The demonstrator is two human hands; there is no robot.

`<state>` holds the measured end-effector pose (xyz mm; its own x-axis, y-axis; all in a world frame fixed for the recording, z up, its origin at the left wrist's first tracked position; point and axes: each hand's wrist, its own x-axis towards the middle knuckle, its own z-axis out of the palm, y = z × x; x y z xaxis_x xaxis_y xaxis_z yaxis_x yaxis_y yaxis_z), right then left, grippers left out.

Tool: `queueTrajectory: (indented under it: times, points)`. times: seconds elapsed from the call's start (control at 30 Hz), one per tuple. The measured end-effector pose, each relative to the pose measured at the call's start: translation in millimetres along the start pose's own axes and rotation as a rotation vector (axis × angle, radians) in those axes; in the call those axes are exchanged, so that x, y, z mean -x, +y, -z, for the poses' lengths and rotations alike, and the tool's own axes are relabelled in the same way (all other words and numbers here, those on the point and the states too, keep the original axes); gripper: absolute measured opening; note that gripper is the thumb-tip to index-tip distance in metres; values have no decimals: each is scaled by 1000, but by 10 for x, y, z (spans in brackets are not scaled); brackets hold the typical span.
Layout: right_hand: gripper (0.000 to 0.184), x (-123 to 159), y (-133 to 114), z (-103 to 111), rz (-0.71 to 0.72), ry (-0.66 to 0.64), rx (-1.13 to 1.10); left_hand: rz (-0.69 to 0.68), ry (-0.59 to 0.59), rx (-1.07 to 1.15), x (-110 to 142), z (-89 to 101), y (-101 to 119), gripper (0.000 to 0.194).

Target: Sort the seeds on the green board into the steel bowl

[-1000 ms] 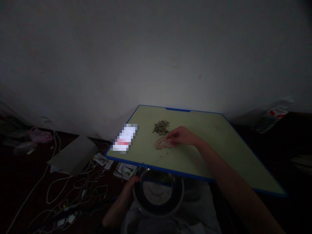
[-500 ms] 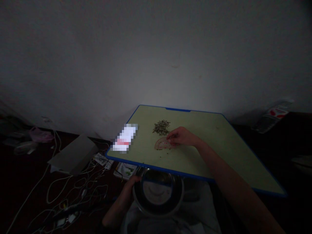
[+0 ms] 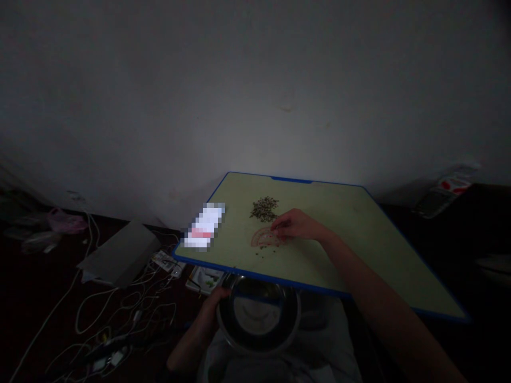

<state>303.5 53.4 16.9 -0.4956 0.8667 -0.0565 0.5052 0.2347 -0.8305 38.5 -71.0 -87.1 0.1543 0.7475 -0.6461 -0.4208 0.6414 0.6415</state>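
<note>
My right hand (image 3: 293, 224) is closed on the right end of a clear protractor with red markings (image 3: 261, 236), held low over the board (image 3: 327, 255). A pile of small dark grains (image 3: 264, 209), perhaps seeds or beans, lies just beyond it. Several loose grains (image 3: 262, 254) are scattered on the near side of the protractor. My left hand (image 3: 215, 300) grips the left rim of a round metal bowl (image 3: 259, 340), which sits over my lap under the board's near edge. The bowl's far part is hidden by that edge.
A phone-shaped bright screen (image 3: 204, 226), blurred out, lies at the board's left side. A pale wall (image 3: 255, 96) rises behind the board. On the floor to the left are a grey box (image 3: 122, 252), tangled cables (image 3: 136, 303) and a pink plastic bag (image 3: 66, 221).
My right hand and the protractor have shifted slightly left and towards me. A few more loose grains now lie on the near side of the protractor. My left hand and the bowl look nearly still.
</note>
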Motion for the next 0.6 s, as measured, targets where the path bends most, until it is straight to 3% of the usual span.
queueTrajectory:
  times: [0.13,0.27,0.43,0.6]
  points:
    - [23,1,-20,21,-22,18,7,-1,18,-4,-56,46,-31,13]
    - [28,68,-27,83,-52,116,-73,-36,24,8,-13,-4,-9,13]
    - [26,419,55,98,-180,331,-60,-6,48,36,89,-95,77,11]
    - [22,743,156,-65,-301,364,0,-60,102,36,129,-99,149,14]
